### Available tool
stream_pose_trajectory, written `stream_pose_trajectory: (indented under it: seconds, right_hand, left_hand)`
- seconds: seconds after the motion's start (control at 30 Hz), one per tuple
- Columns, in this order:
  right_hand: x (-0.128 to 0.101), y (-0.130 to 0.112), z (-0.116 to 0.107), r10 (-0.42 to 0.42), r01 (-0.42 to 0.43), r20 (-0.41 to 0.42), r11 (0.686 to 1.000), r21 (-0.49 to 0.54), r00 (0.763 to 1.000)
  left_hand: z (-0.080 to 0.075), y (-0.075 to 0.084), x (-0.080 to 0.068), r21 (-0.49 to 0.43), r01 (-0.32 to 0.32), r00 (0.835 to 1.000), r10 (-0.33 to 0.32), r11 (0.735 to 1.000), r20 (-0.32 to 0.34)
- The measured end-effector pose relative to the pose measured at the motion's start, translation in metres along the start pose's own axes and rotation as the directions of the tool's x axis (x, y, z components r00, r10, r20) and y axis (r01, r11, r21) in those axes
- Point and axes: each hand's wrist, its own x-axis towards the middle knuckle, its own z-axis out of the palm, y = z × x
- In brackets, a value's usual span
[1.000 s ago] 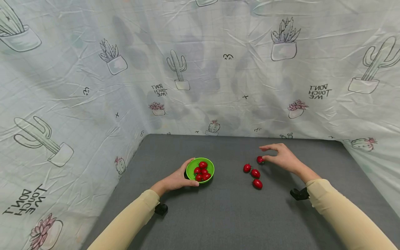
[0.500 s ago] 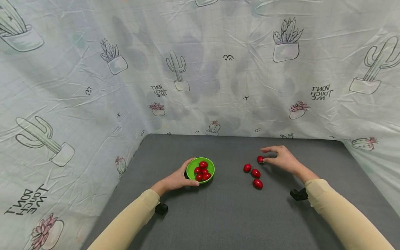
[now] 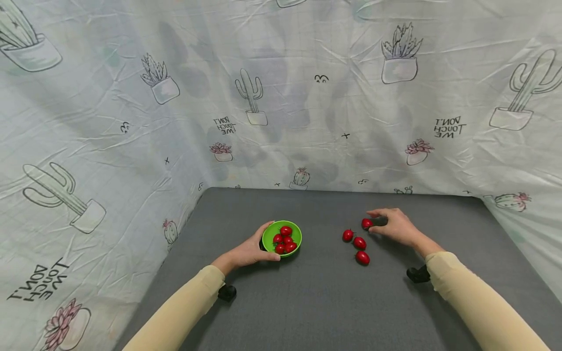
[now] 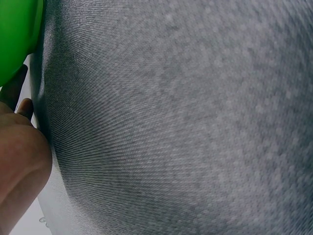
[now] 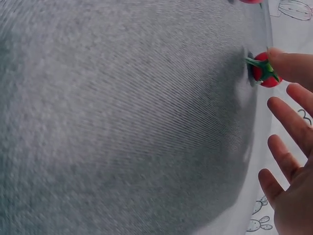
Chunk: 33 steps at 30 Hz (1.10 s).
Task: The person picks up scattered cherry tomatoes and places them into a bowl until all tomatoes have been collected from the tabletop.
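My left hand [image 3: 248, 251] grips a small green bowl [image 3: 266, 242] from its left side, thumb along the near rim and fingers round the back. Several cherry tomatoes [image 3: 286, 231] lie inside it. In the left wrist view, part of the bowl [image 4: 17, 34] shows above the hand [image 4: 22, 152]. My right hand [image 3: 397, 225] reaches round a cherry tomato [image 3: 366, 224] on the table, thumb at its near side and forefinger just beyond it. The right wrist view shows the thumb overlapping this green-stemmed tomato [image 5: 266, 72], with the other fingers spread apart.
Three more cherry tomatoes, the left one [image 3: 348, 235], the middle one [image 3: 359, 243] and the nearest one [image 3: 362, 258], lie left of the right hand on the grey table [image 3: 316, 302]. A cactus-print curtain [image 3: 281, 97] hangs behind and to the left.
My right hand has lowered slightly, and its thumb and forefinger have come closer round the far tomato. The left hand and the bowl stay in place.
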Motion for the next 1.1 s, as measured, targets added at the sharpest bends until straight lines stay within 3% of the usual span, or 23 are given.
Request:
stream_pose_trajectory:
  seconds: [0.6,1.1]
  right_hand:
    - [-0.005,0.002,0.012,0.009,-0.010,-0.016,0.996,-0.090,1.000]
    - [-0.008,0.001,0.014,0.011,-0.014,-0.040,0.997,-0.074,0.999]
  left_hand:
    - [0.019,0.007,-0.019,-0.018,0.006,1.000,-0.007,1.000,-0.031]
    - [0.018,0.007,-0.020,-0.013,0.007,1.000,-0.007,1.000,-0.027]
